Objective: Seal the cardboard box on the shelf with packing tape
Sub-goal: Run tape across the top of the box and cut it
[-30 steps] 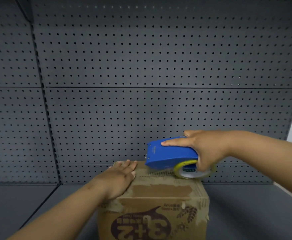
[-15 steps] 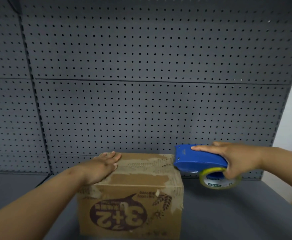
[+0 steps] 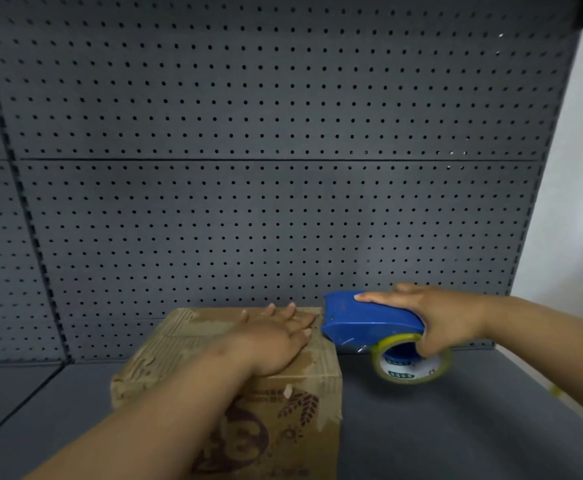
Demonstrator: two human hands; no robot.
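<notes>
The right hand is wrapping its fingers over the blue tape dispenser, the index finger lying flat along the top of the housing and the thumb curling under by the tape roll; it is a closed, firm hold. The left hand is lying open and flat, fingers spread, palm pressing on the top of the cardboard box, grasping nothing.

Taking the box as the landmark: a second ago the dispenser was sitting over the back of the box top, and half a second ago it was just off the box's right top edge. Now it is hovering beside the box's upper right corner, its front tip close to that edge, though whether it is touching cannot be told. The roll is hanging lower, to the right of the box and above the shelf. A glint of clear film is showing under the dispenser's nose; whether a strip is running from it to the box is too faint to tell. Meanwhile the left hand has been sliding from the left part of the top toward the right edge.

Judging from this, the pass across the top is ending, with the pulling hand carrying the tape over the right edge and the flat hand smoothing or anchoring. The box itself is standing on the shelf, in front of the pegboard wall.
</notes>
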